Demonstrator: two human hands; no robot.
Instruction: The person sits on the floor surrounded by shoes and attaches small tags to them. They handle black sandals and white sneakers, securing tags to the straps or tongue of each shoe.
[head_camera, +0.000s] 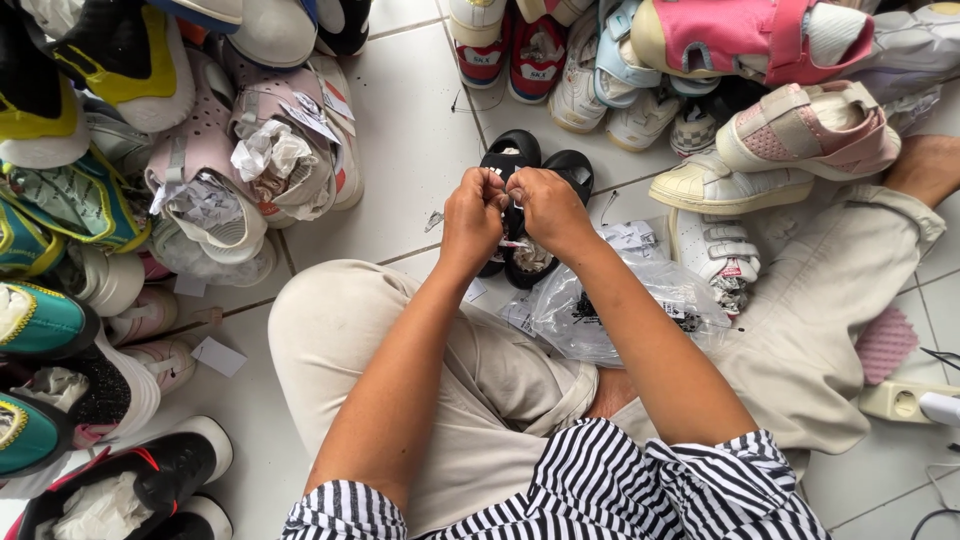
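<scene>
Both my hands, left (470, 215) and right (548, 208), meet knuckle to knuckle, fingertips pinching something tiny (too small to tell) above matte black sandals (530, 165) on glossy white tile (410, 130), beside a crinkly clear bag (620, 310).

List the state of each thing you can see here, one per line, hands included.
Left hand: closed, pinching something small above the black shoes.
Right hand: closed, fingertips meeting the left hand's.
Pair of black shoes: on the floor, side by side, paper stuffed inside.
Clear plastic bag: open, crumpled, lying against the leg.
White strap shoe: upright, straps fastened.
Pink sandal: stacked on other shoes, stuffed.
</scene>
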